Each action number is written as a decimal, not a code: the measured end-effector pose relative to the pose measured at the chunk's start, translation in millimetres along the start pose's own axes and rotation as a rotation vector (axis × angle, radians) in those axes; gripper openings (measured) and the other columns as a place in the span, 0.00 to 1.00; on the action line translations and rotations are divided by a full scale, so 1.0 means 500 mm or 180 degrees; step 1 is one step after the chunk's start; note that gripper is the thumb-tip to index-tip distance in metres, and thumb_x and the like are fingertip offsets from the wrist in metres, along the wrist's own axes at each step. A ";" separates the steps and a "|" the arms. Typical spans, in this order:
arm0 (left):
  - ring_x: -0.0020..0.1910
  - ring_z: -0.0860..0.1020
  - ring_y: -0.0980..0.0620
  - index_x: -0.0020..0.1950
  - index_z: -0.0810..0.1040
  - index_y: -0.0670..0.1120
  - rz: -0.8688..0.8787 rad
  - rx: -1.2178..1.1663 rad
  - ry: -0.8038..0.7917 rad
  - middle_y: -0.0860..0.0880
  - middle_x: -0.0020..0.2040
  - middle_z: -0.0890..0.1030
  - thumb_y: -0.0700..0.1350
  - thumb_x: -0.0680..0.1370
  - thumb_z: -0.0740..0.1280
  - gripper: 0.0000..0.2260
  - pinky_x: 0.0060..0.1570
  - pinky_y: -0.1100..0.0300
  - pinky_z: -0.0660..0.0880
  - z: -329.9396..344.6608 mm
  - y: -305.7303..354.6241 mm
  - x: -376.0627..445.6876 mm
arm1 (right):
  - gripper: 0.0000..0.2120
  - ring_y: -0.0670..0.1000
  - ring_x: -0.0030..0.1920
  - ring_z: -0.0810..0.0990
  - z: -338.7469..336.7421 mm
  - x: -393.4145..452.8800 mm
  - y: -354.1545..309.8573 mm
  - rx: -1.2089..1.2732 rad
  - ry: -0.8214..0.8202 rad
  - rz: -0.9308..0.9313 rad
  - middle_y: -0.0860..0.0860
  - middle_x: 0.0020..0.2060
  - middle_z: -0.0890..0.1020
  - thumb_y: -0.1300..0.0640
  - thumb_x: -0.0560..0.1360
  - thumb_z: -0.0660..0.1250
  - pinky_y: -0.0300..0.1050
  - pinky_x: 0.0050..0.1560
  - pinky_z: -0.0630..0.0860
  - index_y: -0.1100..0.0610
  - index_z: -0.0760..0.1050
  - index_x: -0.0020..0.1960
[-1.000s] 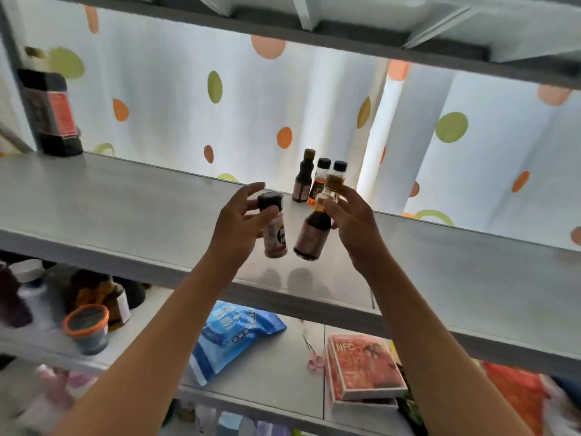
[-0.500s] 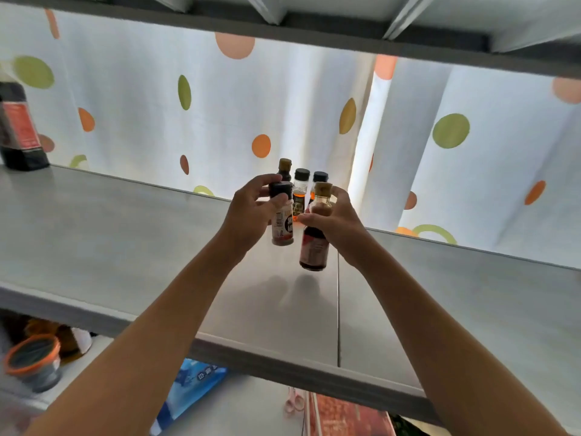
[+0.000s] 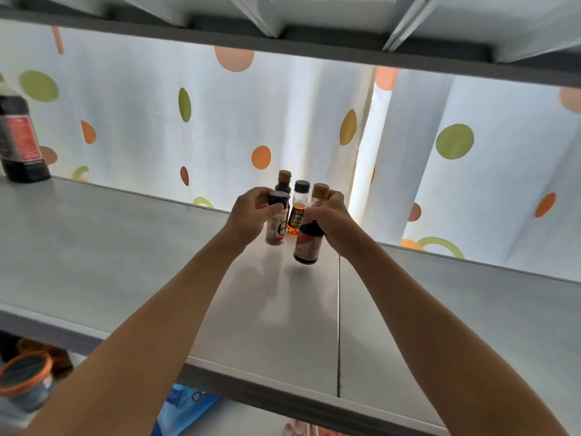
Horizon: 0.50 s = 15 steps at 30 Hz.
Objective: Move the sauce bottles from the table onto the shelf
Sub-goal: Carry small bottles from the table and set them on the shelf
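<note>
In the head view, two bare arms are stretched forward over a grey shelf [image 3: 125, 262]. A small bottle with a black cap [image 3: 277, 221] is held by the left hand [image 3: 251, 215]; its fingers [image 3: 256, 196] are curled round the cap, and the thumb is pressed on the near side of it. A dark bottle with a tan cap [image 3: 309, 239] is gripped at the neck by the right hand [image 3: 330, 223], with the fingers closed round it. Both bottles are kept upright, near the back edge of the shelf, about at its middle. Whether their bottoms touch the shelf cannot be told; soft shadows are seen just in front of them.

Just behind the two hands, at the back edge, two more bottles are standing: an amber one with a black cap [image 3: 297, 209] and a dark one with a tan cap [image 3: 283, 181], partly hidden.

At the far left of the shelf, a large dark bottle with a red label [image 3: 20, 143] is placed. A white curtain with coloured dots [image 3: 188, 121] is hung behind. Below the front edge, a jar with an orange rim [image 3: 25, 379] and a blue bag [image 3: 182, 407] are seen.
</note>
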<state>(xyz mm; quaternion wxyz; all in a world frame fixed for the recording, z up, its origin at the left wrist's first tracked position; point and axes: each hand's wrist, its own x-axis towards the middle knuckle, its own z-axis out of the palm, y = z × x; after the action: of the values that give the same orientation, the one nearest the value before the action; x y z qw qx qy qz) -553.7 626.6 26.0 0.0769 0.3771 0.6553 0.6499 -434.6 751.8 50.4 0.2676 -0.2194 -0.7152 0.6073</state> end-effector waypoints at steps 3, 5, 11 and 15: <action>0.52 0.80 0.51 0.55 0.75 0.48 0.0061 -0.0013 0.0054 0.49 0.52 0.82 0.37 0.75 0.71 0.11 0.53 0.56 0.76 0.001 -0.016 0.016 | 0.28 0.54 0.53 0.78 0.003 0.021 0.008 0.0022 0.0023 0.0010 0.57 0.55 0.73 0.71 0.66 0.69 0.48 0.47 0.80 0.56 0.63 0.61; 0.51 0.79 0.52 0.55 0.75 0.49 0.0107 0.0075 0.0138 0.50 0.51 0.81 0.38 0.76 0.70 0.11 0.51 0.58 0.76 0.000 -0.026 0.021 | 0.31 0.56 0.58 0.77 0.008 0.035 0.018 -0.0069 0.0008 0.0059 0.59 0.60 0.72 0.68 0.63 0.73 0.47 0.49 0.79 0.54 0.63 0.60; 0.50 0.80 0.50 0.57 0.76 0.50 -0.0008 0.0175 0.0254 0.50 0.51 0.81 0.39 0.76 0.70 0.11 0.52 0.57 0.77 -0.001 -0.070 0.030 | 0.38 0.56 0.57 0.79 0.012 0.047 0.037 -0.0331 -0.0052 -0.0013 0.62 0.60 0.75 0.64 0.59 0.78 0.47 0.52 0.79 0.55 0.65 0.64; 0.51 0.79 0.50 0.62 0.76 0.48 -0.0035 0.0337 0.0326 0.51 0.54 0.80 0.44 0.77 0.70 0.13 0.51 0.57 0.77 0.002 -0.084 0.028 | 0.33 0.54 0.55 0.82 -0.010 0.045 0.050 -0.0449 -0.0112 -0.0178 0.58 0.55 0.81 0.68 0.67 0.77 0.45 0.49 0.79 0.57 0.66 0.67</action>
<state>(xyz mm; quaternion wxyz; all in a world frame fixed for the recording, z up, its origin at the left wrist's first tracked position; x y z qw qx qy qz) -579.6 641.5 -7.0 0.0268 0.3434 0.6939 0.6323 -448.8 774.2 29.0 0.2557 -0.2069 -0.7667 0.5514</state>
